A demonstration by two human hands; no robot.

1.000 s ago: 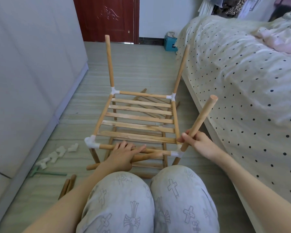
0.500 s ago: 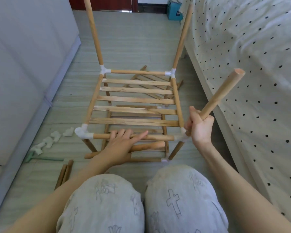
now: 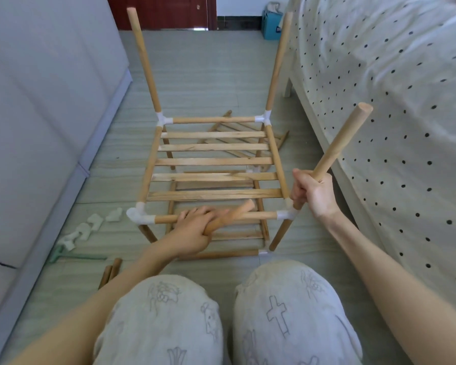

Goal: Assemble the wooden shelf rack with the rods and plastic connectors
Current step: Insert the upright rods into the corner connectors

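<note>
Bare forearms, no sleeves; pale grey trousers (image 3: 287, 312) with outlined crosses and cartoon figures.

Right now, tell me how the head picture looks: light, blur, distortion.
Head view: soft daylight, faint shadows, no strong glare; wide-angle bending bows the wall and bed at the edges; the rack, right hand on its rod and left hand read sharp; the top right corner is smeared.

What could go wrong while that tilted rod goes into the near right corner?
The rod in the right hand leans well off the corner connector; forcing it at that angle may crack the connector or pop the front rail loose. The left hand also holds a spare rod, so its hold on the frame may be weak.
</note>
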